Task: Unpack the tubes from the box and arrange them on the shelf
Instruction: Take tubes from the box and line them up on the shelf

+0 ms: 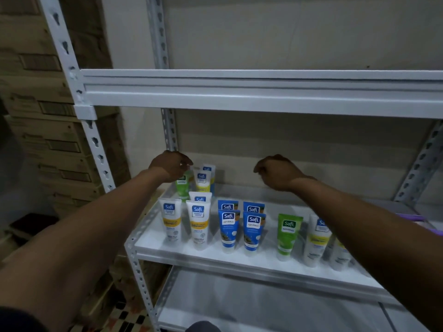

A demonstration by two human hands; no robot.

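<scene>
Several Safi tubes stand cap-down on the white middle shelf (239,258). At the front are two white-and-yellow tubes (198,224), two blue tubes (229,227), a green tube (287,236) and more white ones (315,240) partly behind my right forearm. At the back left stand a small green tube (183,188) and white tubes (202,179). My left hand (169,166) reaches over the back-left group, its curled fingers covering the top of the small green tube. My right hand (278,172) hovers above the back middle of the shelf, fingers loosely curled down, nothing visible in it.
A white beam (239,92) of the upper shelf runs across just above my hands. Slotted metal uprights (96,140) frame the rack. Stacked cardboard boxes (48,140) fill the left side. A lower shelf (263,305) lies beneath. Something purple (412,218) lies at the far right.
</scene>
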